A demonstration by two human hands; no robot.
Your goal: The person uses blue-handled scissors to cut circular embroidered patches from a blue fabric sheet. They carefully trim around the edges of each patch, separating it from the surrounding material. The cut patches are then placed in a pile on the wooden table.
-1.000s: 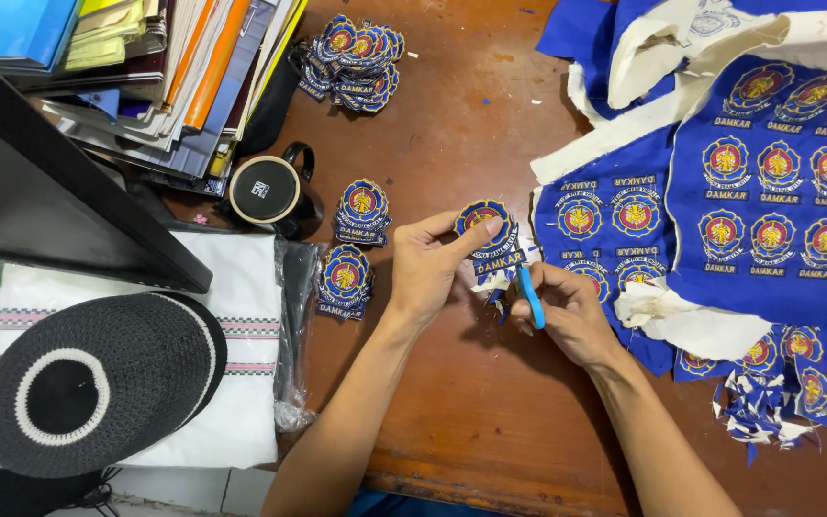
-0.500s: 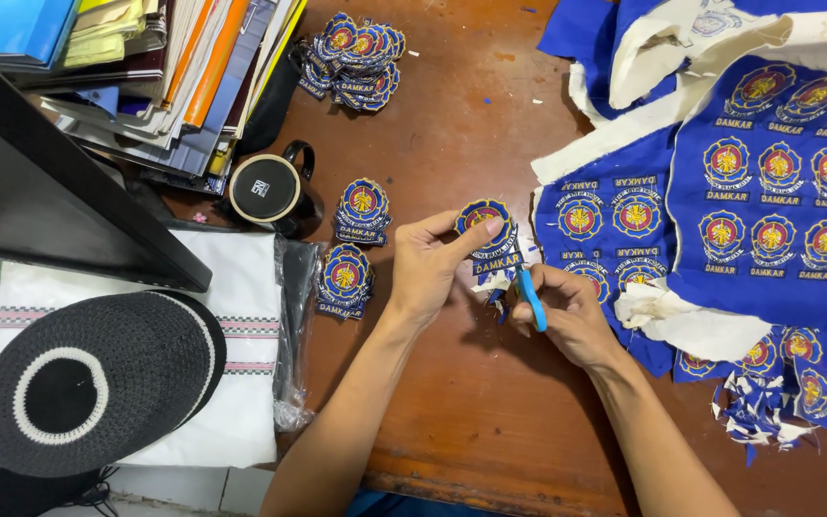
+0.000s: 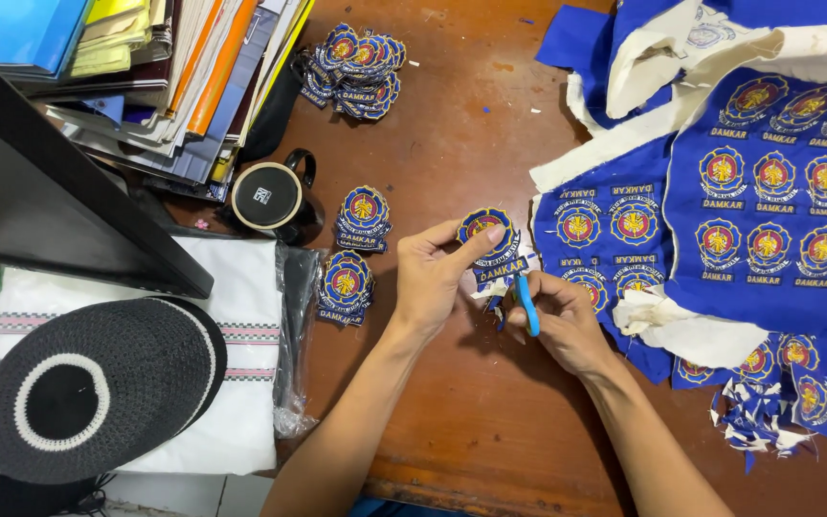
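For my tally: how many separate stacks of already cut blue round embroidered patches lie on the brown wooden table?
3: one stack near the papers at top, one right of the black mug, one just below it. Patches underneath are hidden.

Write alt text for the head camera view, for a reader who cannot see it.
Over a brown wooden table, the left hand pinches a round blue embroidered patch while the right hand works small blue-handled scissors at its edge. To the right lies a blue fabric sheet of uncut patches; to the left, stacks of cut patches, a black mug and a black-and-white knitted cap.
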